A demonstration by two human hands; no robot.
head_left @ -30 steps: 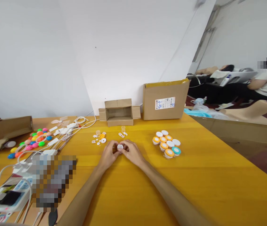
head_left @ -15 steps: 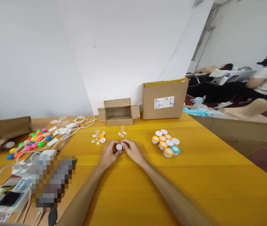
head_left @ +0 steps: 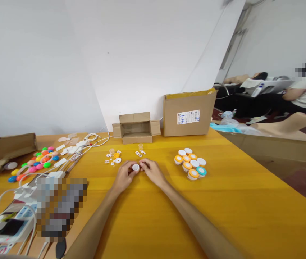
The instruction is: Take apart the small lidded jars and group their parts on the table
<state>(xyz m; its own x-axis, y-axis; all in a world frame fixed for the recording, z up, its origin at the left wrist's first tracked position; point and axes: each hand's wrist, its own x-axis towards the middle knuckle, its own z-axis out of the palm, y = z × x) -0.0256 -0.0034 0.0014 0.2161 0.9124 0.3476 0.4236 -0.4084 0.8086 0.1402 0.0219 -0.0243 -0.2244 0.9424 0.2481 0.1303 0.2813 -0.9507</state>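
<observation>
Between thumb and fingers, my left hand (head_left: 125, 176) grips a small white round cap (head_left: 136, 167), its hollow side facing up. My right hand (head_left: 152, 172) is just right of it, thumb and fingertips pinched together; what they hold, if anything, is too small to make out. Beyond my left hand lie a white ring-shaped lid (head_left: 118, 160), an orange lid (head_left: 116, 155), a clear cup (head_left: 112, 151) and several small white pieces. Behind my right hand stands another clear cup (head_left: 141, 146), with small patterned white pieces (head_left: 140, 154) in front of it.
Several lidded containers (head_left: 195, 163) in white, orange and teal cluster at right. An open cardboard box (head_left: 136, 139) and a large closed carton (head_left: 187, 104) stand by the wall. Coloured balls (head_left: 36, 164), cables and a power strip (head_left: 15, 230) occupy the left. A person sits far right.
The white cap in my left hand has tilted and shifted slightly left, showing more of its hollow inside. My right fingertips have drawn slightly away from it.
</observation>
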